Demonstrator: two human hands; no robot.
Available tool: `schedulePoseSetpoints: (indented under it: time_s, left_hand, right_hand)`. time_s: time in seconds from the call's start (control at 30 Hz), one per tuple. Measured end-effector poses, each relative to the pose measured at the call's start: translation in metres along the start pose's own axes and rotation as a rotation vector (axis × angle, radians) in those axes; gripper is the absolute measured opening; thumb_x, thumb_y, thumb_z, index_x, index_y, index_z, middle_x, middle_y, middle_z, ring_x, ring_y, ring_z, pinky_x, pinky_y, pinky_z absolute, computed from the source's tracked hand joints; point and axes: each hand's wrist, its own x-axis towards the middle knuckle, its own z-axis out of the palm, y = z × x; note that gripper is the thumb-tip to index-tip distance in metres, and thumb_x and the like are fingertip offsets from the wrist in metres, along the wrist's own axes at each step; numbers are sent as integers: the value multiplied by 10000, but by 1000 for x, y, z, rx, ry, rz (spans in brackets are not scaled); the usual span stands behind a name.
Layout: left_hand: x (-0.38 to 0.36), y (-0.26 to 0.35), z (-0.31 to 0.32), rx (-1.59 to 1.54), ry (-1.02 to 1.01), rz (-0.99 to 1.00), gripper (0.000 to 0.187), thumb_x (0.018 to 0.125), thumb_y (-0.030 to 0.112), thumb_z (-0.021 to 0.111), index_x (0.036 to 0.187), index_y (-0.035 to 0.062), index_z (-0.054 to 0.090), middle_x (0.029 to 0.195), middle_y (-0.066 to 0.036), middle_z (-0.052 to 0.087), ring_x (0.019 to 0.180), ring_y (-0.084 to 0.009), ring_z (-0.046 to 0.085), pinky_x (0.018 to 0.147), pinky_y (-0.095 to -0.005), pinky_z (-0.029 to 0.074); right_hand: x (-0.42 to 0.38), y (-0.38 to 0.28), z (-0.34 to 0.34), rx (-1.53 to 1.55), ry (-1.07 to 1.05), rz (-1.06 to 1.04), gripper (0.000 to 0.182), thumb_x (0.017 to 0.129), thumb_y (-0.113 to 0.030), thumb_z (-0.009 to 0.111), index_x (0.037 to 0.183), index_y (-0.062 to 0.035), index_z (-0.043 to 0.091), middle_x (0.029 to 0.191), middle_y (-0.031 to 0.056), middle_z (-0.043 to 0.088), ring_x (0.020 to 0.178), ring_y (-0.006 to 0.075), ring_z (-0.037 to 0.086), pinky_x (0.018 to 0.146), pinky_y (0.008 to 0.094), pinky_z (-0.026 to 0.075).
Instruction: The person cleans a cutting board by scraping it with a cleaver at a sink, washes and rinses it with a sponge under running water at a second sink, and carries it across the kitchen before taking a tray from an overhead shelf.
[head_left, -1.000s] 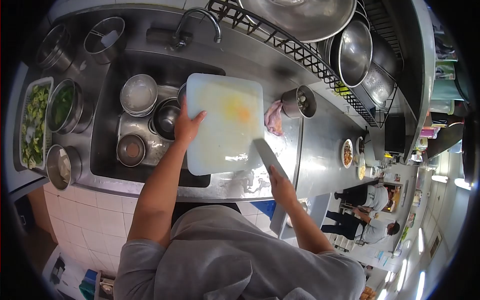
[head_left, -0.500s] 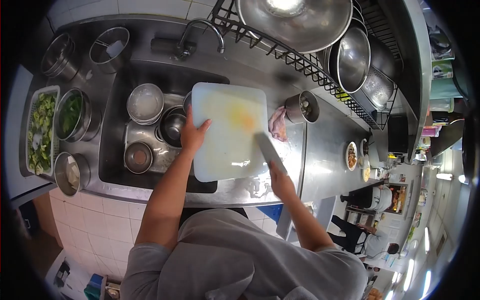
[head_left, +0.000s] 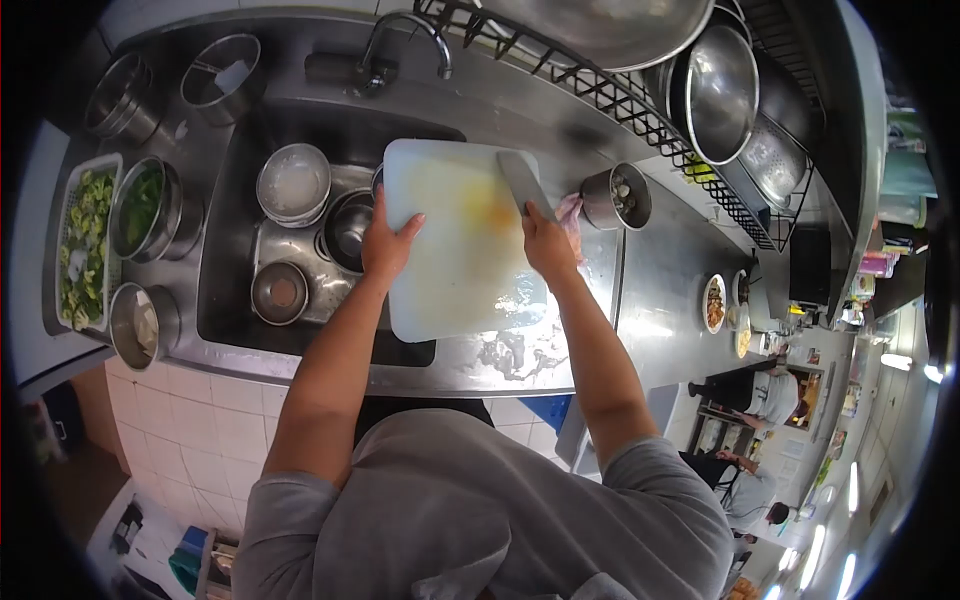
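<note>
My left hand (head_left: 388, 242) grips the left edge of a white plastic cutting board (head_left: 450, 285), thumb on top and fingers hidden along the side. Yellowish-orange stains mark the board's middle, and its lower part looks wet. My right hand (head_left: 548, 245) is closed around the handle of a broad-bladed kitchen knife (head_left: 519, 182). The blade overlaps the board's upper right part and points away from me. Partly covered by that hand, a piece of raw pinkish meat (head_left: 572, 217) lies on the steel counter. Beside the meat stands a metal pot (head_left: 599, 204) with small pieces inside.
Beneath the board's left side is a sink (head_left: 225, 300) holding stacked bowls (head_left: 294, 180) and metal pans. Left of it are a basket of chopped greens (head_left: 88, 250) and several metal containers. A faucet (head_left: 445, 55) and a black rack (head_left: 575, 78) are behind. Other people work far right.
My right hand has moved the knife away from me, from the board's lower right edge to its upper right part. My left hand keeps its hold on the board.
</note>
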Motion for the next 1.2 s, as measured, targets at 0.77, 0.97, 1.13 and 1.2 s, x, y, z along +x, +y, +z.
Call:
schedulePoseSetpoints:
  time_s: [0.77, 0.97, 1.13, 1.2]
  left_hand:
    - [2, -9, 2, 56, 18, -23, 1019, 956, 505, 799, 1749, 171, 252, 1356, -236, 746, 1208, -421, 740, 1027, -480, 586]
    - [2, -9, 1, 82, 2, -39, 998, 967, 513, 785, 1742, 178, 254, 1326, -249, 753, 1189, -432, 745, 1011, -490, 591]
    - [3, 0, -3, 69, -31, -71, 977, 978, 451, 795, 1737, 124, 273, 1418, -241, 710, 1264, -398, 719, 1082, -454, 556]
    - [2, -2, 1, 84, -20, -62, 975, 980, 449, 794, 1737, 124, 274, 1419, -241, 709, 1264, -398, 719, 1081, -450, 556]
  right_hand:
    - [-132, 22, 10, -101, -112, -1, 525, 1141, -410, 481, 1638, -243, 482, 1038, 299, 763, 960, 518, 741, 818, 621, 586]
    - [-261, 24, -31, -174, -318, 148, 548, 1141, -368, 494, 1677, -264, 440, 988, 326, 750, 938, 536, 738, 865, 618, 575]
    - [-115, -16, 30, -52, -65, -89, 536, 1141, -395, 481, 1658, -252, 463, 1044, 311, 759, 946, 533, 735, 853, 627, 574]
    - [-33, -45, 37, -24, -57, -54, 523, 1140, -392, 484, 1638, -229, 488, 1077, 284, 768, 960, 528, 734, 865, 620, 582]
